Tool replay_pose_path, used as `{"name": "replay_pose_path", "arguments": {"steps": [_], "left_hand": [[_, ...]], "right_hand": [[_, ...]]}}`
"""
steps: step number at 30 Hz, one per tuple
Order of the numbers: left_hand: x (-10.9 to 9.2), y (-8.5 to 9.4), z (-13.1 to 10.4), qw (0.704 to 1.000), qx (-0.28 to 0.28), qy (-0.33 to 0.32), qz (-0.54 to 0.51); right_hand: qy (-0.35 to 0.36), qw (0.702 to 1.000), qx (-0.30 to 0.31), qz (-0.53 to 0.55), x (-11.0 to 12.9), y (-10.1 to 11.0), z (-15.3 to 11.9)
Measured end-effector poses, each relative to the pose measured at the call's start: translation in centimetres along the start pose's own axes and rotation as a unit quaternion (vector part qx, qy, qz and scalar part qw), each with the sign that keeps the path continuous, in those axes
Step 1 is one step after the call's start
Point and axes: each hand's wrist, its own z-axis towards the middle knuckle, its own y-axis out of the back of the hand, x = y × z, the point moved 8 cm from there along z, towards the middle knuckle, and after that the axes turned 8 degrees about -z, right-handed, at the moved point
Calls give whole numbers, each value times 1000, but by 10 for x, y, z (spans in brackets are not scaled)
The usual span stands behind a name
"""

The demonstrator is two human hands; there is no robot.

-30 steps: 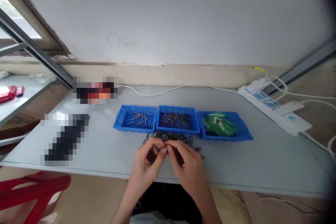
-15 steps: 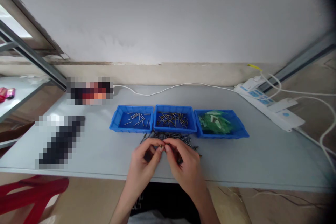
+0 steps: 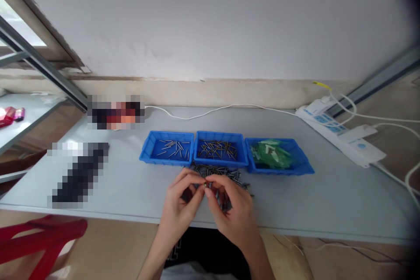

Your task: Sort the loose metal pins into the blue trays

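My left hand and my right hand meet over the front of the table, thumbs and index fingertips pinched together. Between those fingertips shows a small brass-coloured metal piece; most of it is hidden, so its exact kind cannot be made out. Just beyond the hands lies a loose pile of dark, thin metal pieces, partly covered by my fingers. Behind it three blue bins stand in a row. The left bin holds thin silver pins, the middle bin darker brassy pins, the right bin a green plastic bag.
A white power strip with plugged-in cables lies at the table's right. A white cable runs along the back by the wall. Two pixelated items are on the left. A red stool stands below the table's left front edge.
Both hands stay pinched together at nearly the same place, with the fingers slightly shifted around the small piece. The whole view has moved a little.
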Motion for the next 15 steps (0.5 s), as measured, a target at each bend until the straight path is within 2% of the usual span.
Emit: {"name": "replay_pose_path", "arguments": {"steps": [6, 11, 15], "left_hand": [[0, -1, -1, 1000, 3, 13, -14], [15, -1, -5, 997, 6, 72, -23], [11, -1, -3, 999, 6, 52, -8]], "right_hand": [[-2, 1000, -7, -2, 0, 1, 2], [-3, 1000, -12, -12, -1, 1, 2], [-14, 1000, -4, -7, -3, -1, 1]]}}
